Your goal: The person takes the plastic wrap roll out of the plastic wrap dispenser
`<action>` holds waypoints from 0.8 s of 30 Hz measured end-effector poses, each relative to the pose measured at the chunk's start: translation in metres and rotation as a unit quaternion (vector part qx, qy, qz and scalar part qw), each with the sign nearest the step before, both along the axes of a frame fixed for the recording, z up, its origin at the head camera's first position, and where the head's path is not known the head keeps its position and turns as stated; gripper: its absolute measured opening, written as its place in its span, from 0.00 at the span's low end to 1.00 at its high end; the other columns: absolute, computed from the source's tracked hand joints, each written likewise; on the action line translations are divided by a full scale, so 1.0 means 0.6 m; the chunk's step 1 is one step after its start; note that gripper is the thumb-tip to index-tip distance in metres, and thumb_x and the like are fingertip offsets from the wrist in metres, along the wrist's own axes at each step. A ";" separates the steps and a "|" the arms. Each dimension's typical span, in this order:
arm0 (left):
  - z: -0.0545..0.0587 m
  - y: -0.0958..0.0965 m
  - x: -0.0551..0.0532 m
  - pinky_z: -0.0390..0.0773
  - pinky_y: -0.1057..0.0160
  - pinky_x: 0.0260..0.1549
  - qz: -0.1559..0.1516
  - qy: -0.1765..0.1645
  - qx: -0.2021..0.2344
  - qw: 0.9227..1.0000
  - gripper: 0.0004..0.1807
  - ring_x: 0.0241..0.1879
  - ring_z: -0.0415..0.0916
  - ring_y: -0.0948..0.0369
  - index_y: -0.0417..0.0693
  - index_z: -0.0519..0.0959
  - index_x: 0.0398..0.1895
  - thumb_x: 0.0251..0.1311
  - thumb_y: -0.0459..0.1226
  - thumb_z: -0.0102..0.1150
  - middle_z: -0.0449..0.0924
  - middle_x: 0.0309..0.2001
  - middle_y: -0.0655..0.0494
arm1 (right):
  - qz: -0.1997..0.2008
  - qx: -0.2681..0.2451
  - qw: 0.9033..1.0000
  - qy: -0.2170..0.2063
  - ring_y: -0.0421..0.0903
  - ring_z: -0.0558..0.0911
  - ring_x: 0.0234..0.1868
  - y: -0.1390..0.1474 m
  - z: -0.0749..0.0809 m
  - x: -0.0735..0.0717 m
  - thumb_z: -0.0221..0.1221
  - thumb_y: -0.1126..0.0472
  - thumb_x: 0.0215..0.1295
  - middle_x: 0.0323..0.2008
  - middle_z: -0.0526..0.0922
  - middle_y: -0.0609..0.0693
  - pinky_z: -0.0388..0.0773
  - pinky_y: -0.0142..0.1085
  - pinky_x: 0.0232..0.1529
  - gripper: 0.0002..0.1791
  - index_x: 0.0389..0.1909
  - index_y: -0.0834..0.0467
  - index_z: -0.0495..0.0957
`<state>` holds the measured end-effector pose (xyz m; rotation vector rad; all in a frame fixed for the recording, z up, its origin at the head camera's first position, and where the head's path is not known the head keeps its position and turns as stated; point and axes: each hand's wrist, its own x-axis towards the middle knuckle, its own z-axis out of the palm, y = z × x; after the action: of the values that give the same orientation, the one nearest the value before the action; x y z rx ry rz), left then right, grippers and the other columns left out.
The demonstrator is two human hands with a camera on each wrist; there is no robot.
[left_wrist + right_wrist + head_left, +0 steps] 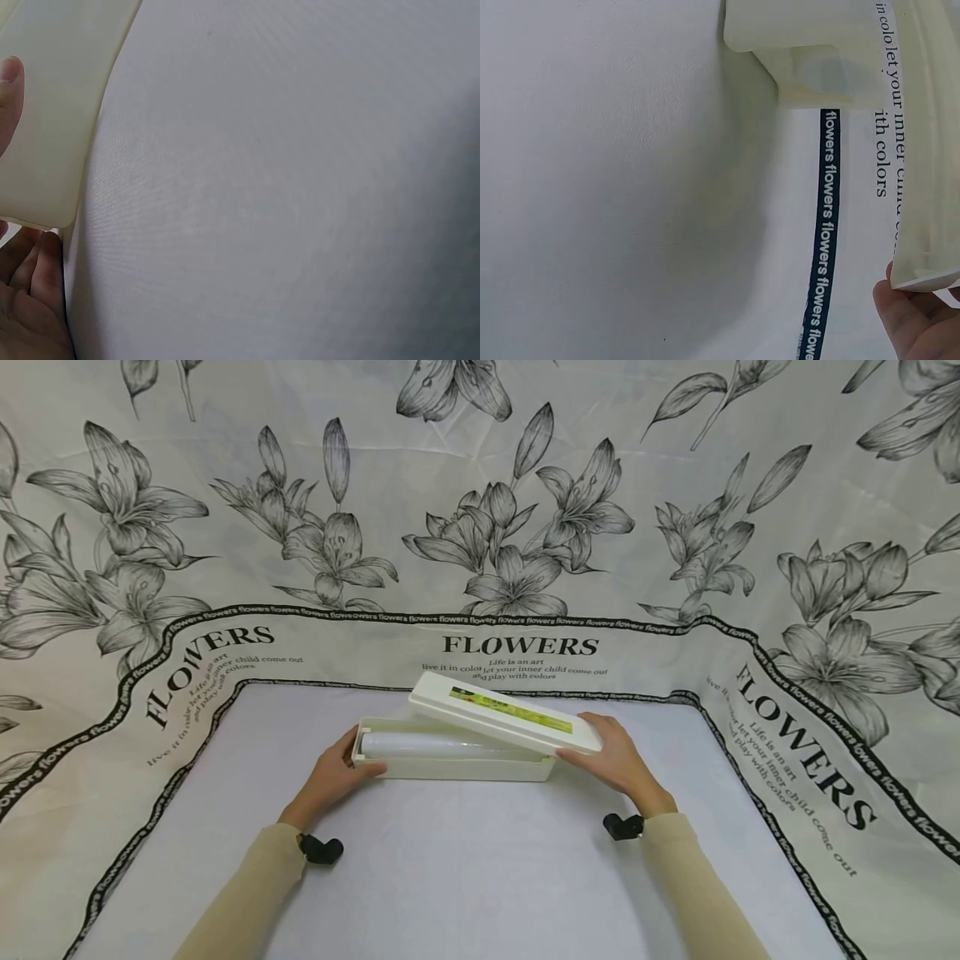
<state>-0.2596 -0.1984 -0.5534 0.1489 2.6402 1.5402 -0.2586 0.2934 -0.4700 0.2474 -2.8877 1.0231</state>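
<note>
A long, narrow off-white box [465,770] sits on the white cloth with a white roll [420,745] lying inside. My left hand [337,777] grips the box's left end, thumb on the front wall; in the left wrist view that thumb [9,101] presses the box wall [60,112]. With my right hand [618,756] I hold the right end of the lid [442,708], which carries a yellow-green label [517,710]. The lid slants across the box, covering the roll's right part. In the right wrist view, fingers [911,322] pinch the lid's end [930,187], apart from the box [802,26].
White cloth [480,868] spreads under the box, bordered by a black printed band [345,683]. Behind it rises a fabric backdrop [300,652] with flower drawings and lettering. Each wrist wears a small black device [322,850].
</note>
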 end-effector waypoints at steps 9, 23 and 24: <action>0.001 0.003 -0.003 0.66 0.47 0.74 -0.004 0.027 0.044 0.999 0.61 0.77 0.61 0.44 0.47 0.50 0.84 0.53 0.52 0.78 0.59 0.79 0.41 | -0.012 0.006 1.000 -0.004 0.60 0.69 0.68 0.021 -0.007 0.008 0.71 0.34 0.57 0.69 0.71 0.61 0.65 0.62 0.68 0.49 0.72 0.58 0.68; 0.000 0.007 0.000 0.71 0.44 0.70 0.021 0.056 0.061 0.996 0.60 0.72 0.67 0.41 0.47 0.56 0.82 0.48 0.46 0.83 0.66 0.74 0.40 | -0.038 0.023 0.999 -0.008 0.62 0.69 0.67 0.067 -0.006 0.032 0.70 0.33 0.58 0.68 0.70 0.64 0.65 0.63 0.66 0.50 0.73 0.60 0.66; 0.001 0.006 0.000 0.71 0.45 0.70 0.018 0.057 0.061 0.996 0.60 0.72 0.67 0.40 0.47 0.56 0.82 0.49 0.46 0.82 0.66 0.74 0.40 | -0.042 0.025 0.999 -0.008 0.61 0.69 0.66 0.071 -0.005 0.036 0.70 0.33 0.58 0.68 0.70 0.64 0.66 0.62 0.65 0.50 0.73 0.60 0.66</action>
<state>-0.2596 -0.1947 -0.5529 0.2019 2.6472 1.7550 -0.2371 0.3363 -0.4733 0.1202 -2.9141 0.9440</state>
